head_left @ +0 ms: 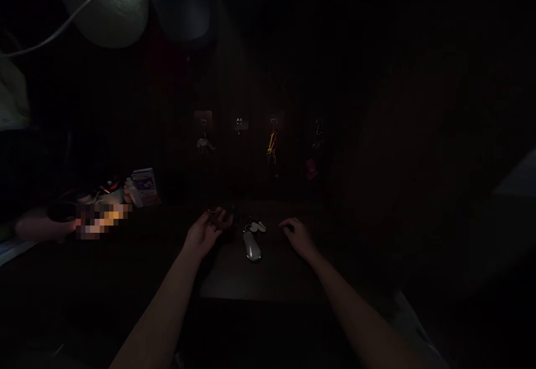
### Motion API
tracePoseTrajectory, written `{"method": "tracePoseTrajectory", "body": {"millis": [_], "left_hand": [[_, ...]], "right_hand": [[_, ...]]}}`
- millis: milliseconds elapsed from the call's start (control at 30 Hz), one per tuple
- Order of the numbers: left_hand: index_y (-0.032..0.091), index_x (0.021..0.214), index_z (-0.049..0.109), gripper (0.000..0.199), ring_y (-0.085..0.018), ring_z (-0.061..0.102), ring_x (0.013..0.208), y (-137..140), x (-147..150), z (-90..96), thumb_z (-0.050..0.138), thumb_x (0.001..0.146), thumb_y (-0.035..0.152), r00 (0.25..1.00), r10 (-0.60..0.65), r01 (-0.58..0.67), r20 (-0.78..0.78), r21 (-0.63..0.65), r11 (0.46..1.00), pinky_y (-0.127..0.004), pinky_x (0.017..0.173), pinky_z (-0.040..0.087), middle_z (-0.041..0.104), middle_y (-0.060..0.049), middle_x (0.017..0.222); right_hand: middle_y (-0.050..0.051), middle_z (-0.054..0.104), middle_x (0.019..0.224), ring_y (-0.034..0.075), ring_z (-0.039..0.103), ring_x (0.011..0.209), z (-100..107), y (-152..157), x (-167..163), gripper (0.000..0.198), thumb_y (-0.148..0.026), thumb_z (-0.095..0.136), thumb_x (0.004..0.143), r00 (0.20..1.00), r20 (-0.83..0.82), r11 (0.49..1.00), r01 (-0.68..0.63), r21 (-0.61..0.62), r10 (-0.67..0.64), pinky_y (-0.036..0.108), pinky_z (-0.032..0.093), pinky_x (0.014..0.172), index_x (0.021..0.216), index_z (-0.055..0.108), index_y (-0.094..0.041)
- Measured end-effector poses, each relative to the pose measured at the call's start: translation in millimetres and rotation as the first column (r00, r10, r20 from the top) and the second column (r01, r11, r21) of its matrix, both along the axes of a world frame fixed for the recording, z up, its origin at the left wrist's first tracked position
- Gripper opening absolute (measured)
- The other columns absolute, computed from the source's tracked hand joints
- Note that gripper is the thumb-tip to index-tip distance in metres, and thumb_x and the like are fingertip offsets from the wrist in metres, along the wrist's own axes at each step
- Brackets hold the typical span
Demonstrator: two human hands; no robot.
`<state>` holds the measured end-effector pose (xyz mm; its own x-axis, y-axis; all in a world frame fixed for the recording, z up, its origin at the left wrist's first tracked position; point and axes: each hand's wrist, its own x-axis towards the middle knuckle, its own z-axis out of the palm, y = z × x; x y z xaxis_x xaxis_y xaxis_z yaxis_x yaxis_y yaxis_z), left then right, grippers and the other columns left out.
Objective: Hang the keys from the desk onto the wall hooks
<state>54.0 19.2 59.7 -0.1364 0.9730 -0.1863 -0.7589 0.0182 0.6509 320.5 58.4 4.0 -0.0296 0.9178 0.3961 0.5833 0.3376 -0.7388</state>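
On the dark tabletop point(234, 279) lies a rounded, glossy grey key fob point(252, 247), with a ring and small pale tags or keys point(256, 226) at its far end. My left hand point(204, 234) is to the left of it, palm partly turned up and fingers curled. Something dark shows at those fingertips, too dim to name. To the right of the fob, my right hand point(300, 238) rests near the surface, apart from it. Its fingers are loosely bent, with a gap between thumb and forefinger and nothing visible there.
Several hooks hang on the dark wall behind. They carry a bunch of keys point(204, 144), a yellow and red strap point(272, 144) and a red tag point(311, 169). At left stand a small box point(144, 186) and a pink rounded object point(44, 225). Pale hats or bags hang above left.
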Motion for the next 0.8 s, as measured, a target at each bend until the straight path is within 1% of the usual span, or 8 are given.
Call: {"method": "tracePoseTrajectory", "body": {"millis": [133,200,300,433,533,600,700,800], "left_hand": [[0.013,0.070,0.055,0.019,-0.016,0.065,0.079,0,16,4.2,0.043,0.084,0.009,0.976,-0.109,0.115,0.186,-0.020,0.993,-0.042,0.082,0.051,0.066,-0.006,0.083],[0.012,0.072,0.057,0.020,-0.016,0.066,0.078,0,24,3.5,0.042,0.085,0.009,0.963,-0.140,0.149,0.229,-0.025,0.988,-0.041,0.082,0.051,0.066,-0.007,0.083],[0.011,0.075,0.058,0.021,-0.015,0.066,0.076,1,34,0.8,0.039,0.086,0.009,0.947,-0.177,0.193,0.268,-0.035,0.981,-0.039,0.081,0.052,0.066,-0.006,0.082],[0.011,0.074,0.057,0.024,-0.015,0.067,0.077,2,45,-2.8,0.037,0.087,0.010,0.934,-0.219,0.234,0.284,-0.021,0.972,-0.039,0.081,0.052,0.066,-0.006,0.081],[0.012,0.069,0.056,0.025,-0.015,0.067,0.077,2,49,-3.9,0.037,0.087,0.010,0.929,-0.231,0.246,0.289,-0.014,0.969,-0.038,0.081,0.051,0.066,-0.006,0.082],[0.012,0.068,0.055,0.024,-0.015,0.066,0.077,2,50,-4.0,0.039,0.086,0.009,0.930,-0.230,0.247,0.285,-0.027,0.969,-0.034,0.079,0.051,0.066,-0.006,0.081],[0.013,0.073,0.057,0.021,-0.014,0.066,0.077,2,45,-5.0,0.040,0.083,0.007,0.938,-0.237,0.255,0.253,-0.042,0.966,-0.031,0.074,0.051,0.066,-0.005,0.082],[0.015,0.084,0.059,0.019,-0.016,0.066,0.081,2,37,-7.8,0.041,0.082,0.012,0.947,-0.257,0.269,0.193,-0.036,0.963,-0.032,0.072,0.051,0.067,-0.006,0.091]], "right_hand": [[0.002,0.066,0.082,0.019,0.060,0.087,9,-2,-3,0.019,-0.018,0.048,0.066,0.989,-0.149,0.999,-0.005,-0.052,-0.003,0.034,0.041,0.086,0.071,0.066,-0.022],[0.001,0.068,0.084,0.020,0.060,0.088,17,-5,-10,0.018,-0.021,0.050,0.066,0.968,-0.251,0.996,-0.013,-0.084,-0.008,0.034,0.041,0.086,0.073,0.067,-0.022],[0.002,0.069,0.086,0.021,0.061,0.088,32,-10,-29,0.019,-0.031,0.055,0.067,0.906,-0.422,0.987,-0.059,-0.151,-0.011,0.033,0.042,0.081,0.077,0.068,-0.023],[0.001,0.069,0.077,0.019,0.061,0.076,44,-16,-57,0.026,-0.039,0.065,0.061,0.790,-0.613,0.934,-0.219,-0.281,0.000,0.030,0.044,0.069,0.080,0.068,-0.022],[0.000,0.067,0.071,0.015,0.060,0.066,47,-18,-70,0.029,-0.039,0.071,0.055,0.658,-0.753,0.895,-0.340,-0.288,0.007,0.026,0.042,0.060,0.077,0.067,-0.020],[-0.001,0.065,0.067,0.013,0.058,0.062,48,-18,-74,0.028,-0.037,0.073,0.052,0.594,-0.804,0.890,-0.361,-0.279,-0.011,0.024,0.040,0.056,0.071,0.064,-0.019],[-0.002,0.063,0.063,0.011,0.055,0.058,54,-18,-75,0.025,-0.035,0.073,0.052,0.567,-0.823,0.898,-0.344,-0.275,-0.035,0.022,0.036,0.052,0.065,0.061,-0.018],[-0.002,0.062,0.061,0.010,0.053,0.055,62,-15,-73,0.024,-0.035,0.071,0.054,0.560,-0.827,0.911,-0.310,-0.271,-0.055,0.021,0.034,0.050,0.068,0.061,-0.018]]}}
